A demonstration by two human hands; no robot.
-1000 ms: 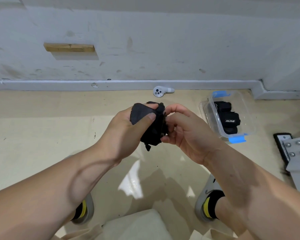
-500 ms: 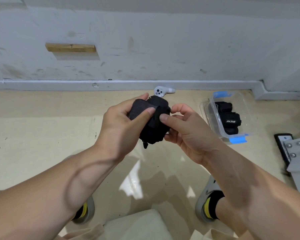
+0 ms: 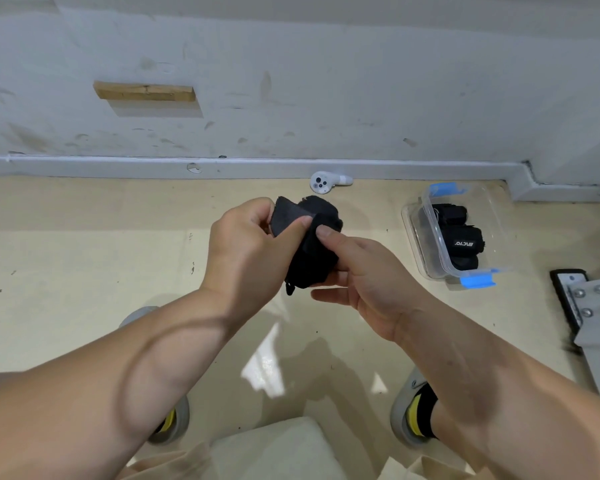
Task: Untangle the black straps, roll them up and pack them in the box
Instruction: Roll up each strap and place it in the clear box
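While left hand (image 3: 246, 251) and right hand (image 3: 368, 282) grip one black strap (image 3: 312, 261), three rolls (image 3: 465, 240) in one box (image 3: 436, 237).

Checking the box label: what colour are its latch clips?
Blue latch clips on the clear box; the head view shows both.

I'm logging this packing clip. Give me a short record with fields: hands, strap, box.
black strap: bundled, held above the floor
left hand: grips its upper flap
right hand: pinches the bundle, thumb on top
box: clear, open, blue latches, on the floor at right
packed straps: rolled, inside the box
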